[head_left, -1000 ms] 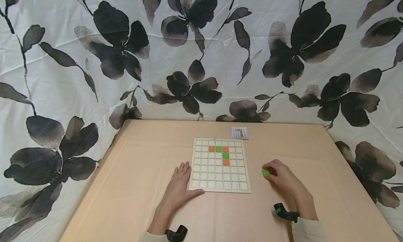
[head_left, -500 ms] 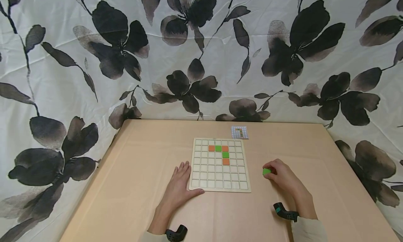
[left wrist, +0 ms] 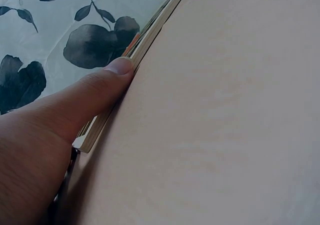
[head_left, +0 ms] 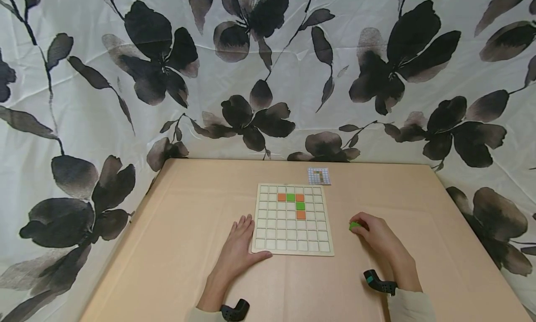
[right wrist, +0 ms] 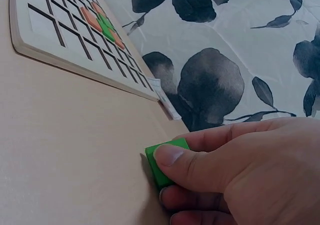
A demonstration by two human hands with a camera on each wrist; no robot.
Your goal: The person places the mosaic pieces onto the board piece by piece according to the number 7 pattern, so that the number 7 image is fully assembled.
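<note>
A square white grid board (head_left: pixel 276 233) with a pale wooden rim lies mid-table. Near its far side, orange and green square tiles (head_left: pixel 300 206) fill several cells in a row that turns down toward me. My left hand (head_left: pixel 238 247) rests along the board's left edge, fingers straight, and its thumb touches the near rim, as the left wrist view also shows. To the right of the board, my right hand (head_left: pixel 378 236) pinches a green square tile (right wrist: pixel 159 171) between thumb and fingers, just at the tabletop. Part of that tile is hidden by the thumb.
A small printed card (head_left: pixel 319 176) with a grid pattern lies behind the board's far right corner. Behind the wooden table (head_left: pixel 188 196) hangs a white cloth (head_left: pixel 301 80) with dark flowers. Each wrist wears a black band (head_left: pixel 380 283).
The green tile has tilted slightly within my right hand's fingers, which stay in about the same spot. My left hand, the board and its tiles have not moved.
</note>
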